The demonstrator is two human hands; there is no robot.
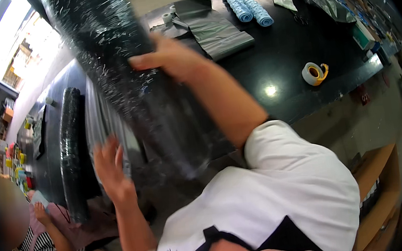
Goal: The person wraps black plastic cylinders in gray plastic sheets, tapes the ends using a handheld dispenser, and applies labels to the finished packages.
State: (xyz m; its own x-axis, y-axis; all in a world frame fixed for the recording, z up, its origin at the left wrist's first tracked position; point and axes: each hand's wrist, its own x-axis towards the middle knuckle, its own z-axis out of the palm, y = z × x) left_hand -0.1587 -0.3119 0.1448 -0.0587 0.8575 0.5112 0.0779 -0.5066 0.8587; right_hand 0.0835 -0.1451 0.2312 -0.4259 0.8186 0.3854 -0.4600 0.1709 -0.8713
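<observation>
A large black roll wrapped in shiny plastic film is tilted up in front of me. My right hand grips its right side, the thumb lying across the film. At the roll's lower end, loose see-through film hangs over the table's near edge. My left hand is slightly blurred and holds nothing, its fingers stretched up and apart below the roll. Grey plastic sheeting lies just beyond that hand. Another film-wrapped black roll rests on the table to the left.
On the black table are a tape roll, two blue patterned rolls, scissors, a white cloth and grey plastic bags. A co-worker is at the left. An open cardboard box stands at the lower right.
</observation>
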